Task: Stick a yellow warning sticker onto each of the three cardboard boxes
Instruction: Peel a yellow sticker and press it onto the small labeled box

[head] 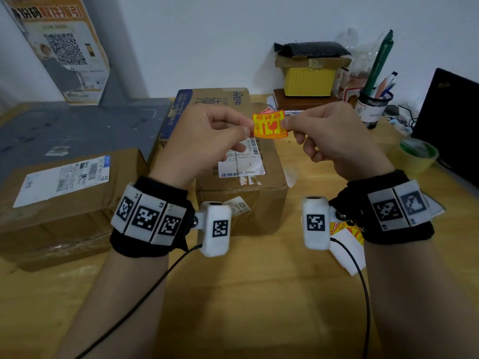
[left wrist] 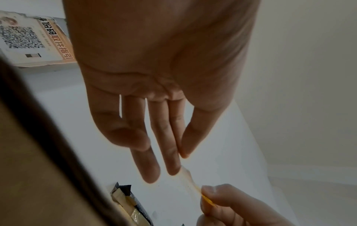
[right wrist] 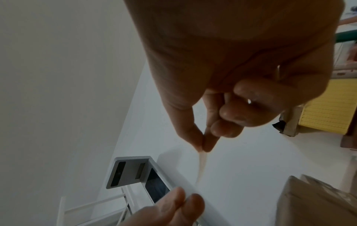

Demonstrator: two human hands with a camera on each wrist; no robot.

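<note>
Both hands up over middle box point(head: 241, 161) | L hand point(head: 207, 136) & R hand point(head: 329, 136) pinch sticker point(head: 270, 124) edges | no yellow sticker seen on any box top; 3 appear left.

**Sticker held up over the boxes**

Left hand point(head: 207, 133) & right hand point(head: 334, 136) each pinch one side of a yellow sticker point(head: 269, 124) w/ red print, up in the air above the middle box point(head: 241, 177). A flat box point(head: 64, 195) sits near the desk's left edge, w/ a white label on top. A third box point(head: 207, 99) is behind the middle one. The wood desk point(head: 246, 294) has a tape roll point(head: 417, 154) near its right edge & a pen cup point(head: 373, 104) toward the back right.
</note>
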